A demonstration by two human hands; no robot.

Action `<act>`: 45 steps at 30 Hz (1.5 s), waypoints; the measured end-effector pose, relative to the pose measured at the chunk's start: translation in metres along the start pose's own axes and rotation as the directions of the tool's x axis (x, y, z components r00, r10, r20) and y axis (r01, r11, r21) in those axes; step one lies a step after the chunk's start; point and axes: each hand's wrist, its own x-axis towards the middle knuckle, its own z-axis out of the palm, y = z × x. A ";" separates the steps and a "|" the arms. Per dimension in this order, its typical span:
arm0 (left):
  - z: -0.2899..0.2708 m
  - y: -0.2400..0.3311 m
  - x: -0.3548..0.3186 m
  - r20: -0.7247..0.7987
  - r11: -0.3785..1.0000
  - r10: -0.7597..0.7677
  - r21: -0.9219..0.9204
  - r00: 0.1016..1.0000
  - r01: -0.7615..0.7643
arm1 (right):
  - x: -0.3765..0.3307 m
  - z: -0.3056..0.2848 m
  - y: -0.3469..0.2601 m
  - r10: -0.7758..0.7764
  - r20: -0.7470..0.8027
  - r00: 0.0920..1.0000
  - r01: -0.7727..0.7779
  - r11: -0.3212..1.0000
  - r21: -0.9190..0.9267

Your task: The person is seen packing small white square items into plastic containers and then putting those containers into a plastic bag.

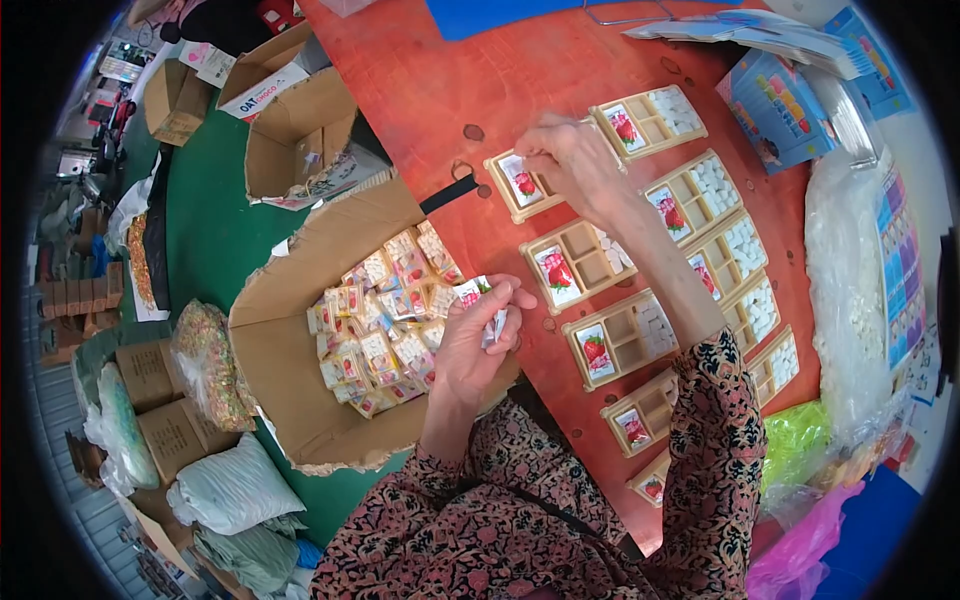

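Note:
Several small white cards with a strawberry print are gripped in my left hand, its fingers wrapped round them beside the open carton. My right hand reaches over the far left compartment tray, fingers drawn together at the top edge of the strawberry card lying in it. Whether anything is between those fingertips, I cannot make out. Around it stand more beige trays in two slanting rows, such as one tray just nearer. They hold a strawberry card at one end and white pieces at the other.
The red table carries the trays. To my left an open cardboard box holds many small packed trays. Blue printed boxes, clear plastic film and pink plastic lie along the right. Other cartons and filled bags stand at left.

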 end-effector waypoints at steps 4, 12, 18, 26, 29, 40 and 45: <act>0.001 -0.002 0.003 0.013 1.000 -0.020 -0.012 1.000 0.020 | -0.010 0.013 0.004 -0.211 -0.107 0.972 0.191 0.966 -0.172; -0.001 0.000 0.002 0.012 1.000 -0.029 -0.011 1.000 0.029 | -0.020 -0.007 -0.012 -0.106 -0.037 0.994 0.097 0.978 -0.182; 0.000 -0.002 0.004 0.011 1.000 -0.016 0.017 1.000 0.016 | -0.023 0.002 -0.009 -0.100 -0.045 0.994 0.092 0.985 -0.147; -0.001 -0.003 0.006 -0.001 0.998 0.038 0.048 0.999 -0.038 | -0.017 0.002 -0.014 -0.161 0.028 0.986 0.161 0.929 -0.334; -0.002 -0.004 0.007 0.028 0.998 0.044 0.053 0.999 -0.045 | -0.014 0.001 -0.014 -0.180 0.048 0.982 0.185 0.912 -0.367; -0.001 -0.004 0.004 0.041 0.997 0.066 0.033 0.997 -0.067 | -0.028 0.006 -0.024 -0.232 -0.084 0.969 0.196 0.929 -0.313; -0.003 -0.005 0.005 0.045 0.998 0.056 0.020 0.997 -0.057 | -0.029 0.009 -0.026 -0.190 -0.278 0.942 0.116 0.958 -0.261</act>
